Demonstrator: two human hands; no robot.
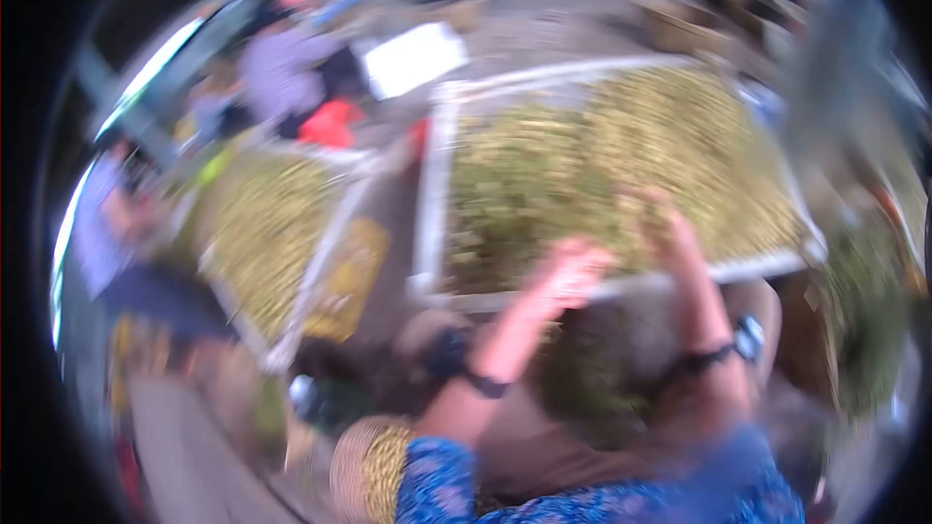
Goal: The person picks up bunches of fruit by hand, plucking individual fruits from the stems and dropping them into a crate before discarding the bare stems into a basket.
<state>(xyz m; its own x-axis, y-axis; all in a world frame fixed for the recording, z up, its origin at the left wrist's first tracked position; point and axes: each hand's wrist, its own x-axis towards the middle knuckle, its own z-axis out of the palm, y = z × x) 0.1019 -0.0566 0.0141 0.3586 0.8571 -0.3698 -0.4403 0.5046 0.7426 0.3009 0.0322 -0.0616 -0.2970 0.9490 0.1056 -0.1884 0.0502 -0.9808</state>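
A white-rimmed tray [439, 165] holds a heap of yellowish and green plant pieces [670, 126]. My left hand [575, 272] is at the tray's near edge, its fingers curled together; motion blur hides what, if anything, is in it. Further right, my right hand [660, 218] reaches over the near rim to the heap, and its fingers are smeared by motion. Dark bands circle both wrists. Below the hands, a darker green pile [592, 369] lies near my lap. At my left side is a round woven basket [351, 466] of yellowish pieces.
A second white-edged tray [320, 267] of similar pieces stands to the left, with a yellow crate [351, 281] beside it. People [282, 68] sit at the upper left, and another person [112, 213] is at the far left. A box [684, 27] stands behind the tray.
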